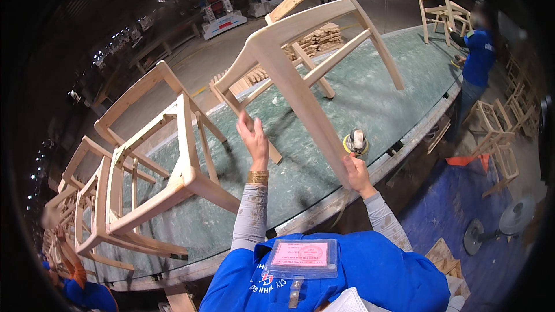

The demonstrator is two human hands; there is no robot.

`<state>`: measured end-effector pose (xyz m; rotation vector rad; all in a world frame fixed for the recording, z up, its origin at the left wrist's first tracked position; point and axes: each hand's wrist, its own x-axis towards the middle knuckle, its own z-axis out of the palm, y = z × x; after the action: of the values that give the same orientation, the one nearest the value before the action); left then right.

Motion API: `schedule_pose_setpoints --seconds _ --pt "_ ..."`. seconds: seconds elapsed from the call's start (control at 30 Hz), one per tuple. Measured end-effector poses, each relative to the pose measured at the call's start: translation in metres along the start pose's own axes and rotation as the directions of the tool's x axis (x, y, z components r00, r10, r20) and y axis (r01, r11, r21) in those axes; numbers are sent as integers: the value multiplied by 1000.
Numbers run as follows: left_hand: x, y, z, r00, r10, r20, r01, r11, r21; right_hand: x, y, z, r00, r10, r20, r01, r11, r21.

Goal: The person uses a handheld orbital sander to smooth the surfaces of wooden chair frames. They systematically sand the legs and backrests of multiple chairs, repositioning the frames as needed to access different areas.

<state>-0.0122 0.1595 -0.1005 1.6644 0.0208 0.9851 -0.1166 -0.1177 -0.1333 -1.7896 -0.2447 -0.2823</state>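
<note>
Head view: unfinished wooden chair frame point(300, 63) is tipped on the green-topped bench point(370, 104). Left hand point(252, 138) is closed around a lower rail, right hand point(355, 173) around a leg's end. Risk — the frame may slip and strike the orbital sander point(355, 141) just beside it.

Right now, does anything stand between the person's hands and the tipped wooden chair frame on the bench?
Nothing visible does. The left hand is already on a lower rail of the chair frame, and the right hand grips the end of its near leg.
</note>
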Motion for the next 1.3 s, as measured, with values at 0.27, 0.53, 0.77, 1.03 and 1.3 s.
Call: schedule_pose_setpoints --seconds 0.27,0.53,0.77,1.03,1.3 --pt "108 194 23 599 706 379 -767 369 525 2 -13 1 999 -30 -23 30 999 -23" --pt "3 216 16 -364 -49 930 -453 882 -131 16 -3 0 999 -48 3 48 999 -22" --pt "115 202 20 627 579 522 -748 261 610 25 -31 8 998 -24 56 25 1000 -13" --pt "30 174 38 217 482 849 -871 488 -54 28 -20 3 997 -73 10 73 997 33" --pt "69 191 13 799 538 271 -601 683 416 26 -5 -29 876 -14 482 -29 996 82"
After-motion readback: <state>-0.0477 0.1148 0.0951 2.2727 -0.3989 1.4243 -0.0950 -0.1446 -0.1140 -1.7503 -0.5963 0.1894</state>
